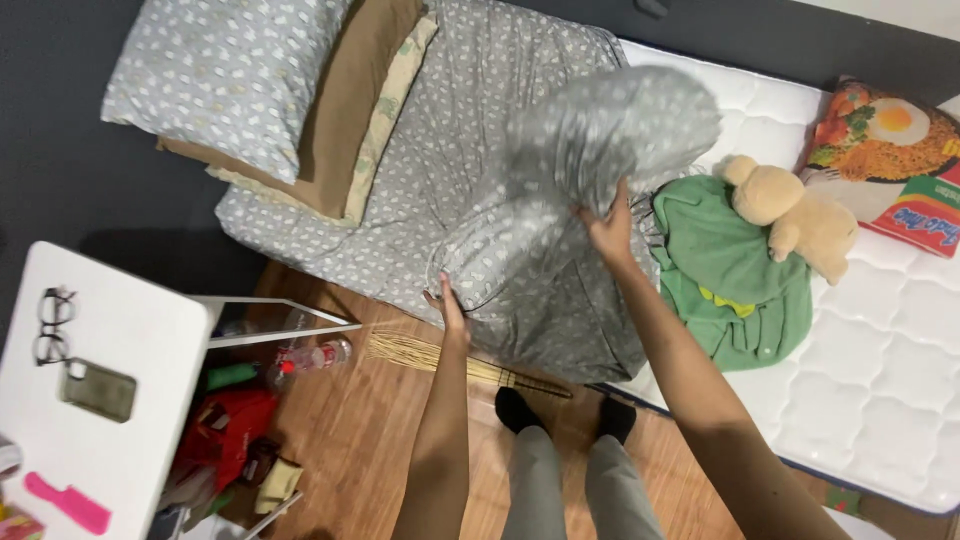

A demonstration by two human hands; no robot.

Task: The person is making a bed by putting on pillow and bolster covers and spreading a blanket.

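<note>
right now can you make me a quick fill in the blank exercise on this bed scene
1. Both hands grip a grey patterned ____, the right hand higher than the left hand.
2. The tan plush bear lies on a ____ cloth.
3. Black-framed glasses rest on the ____ table.
4. A straw broom lies on the wooden ____.

Missing: pillow; green; white; floor

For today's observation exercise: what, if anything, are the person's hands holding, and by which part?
Both hands grip a grey patterned bolster: the right hand at its middle, the left hand at its lower end, over the bed.
</note>
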